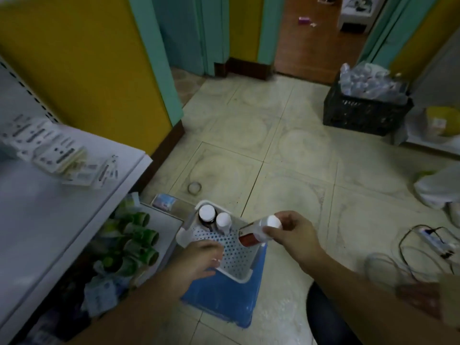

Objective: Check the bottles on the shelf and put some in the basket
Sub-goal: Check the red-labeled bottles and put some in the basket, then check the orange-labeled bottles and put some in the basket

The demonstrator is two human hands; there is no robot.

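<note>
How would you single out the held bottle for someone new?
Find the blue stool on the tiled floor; a white perforated basket sits on it. Over its right rim the right hand holds a white-capped bottle. Unlike the two upright bottles inside, it is tilted with a red label.
</note>
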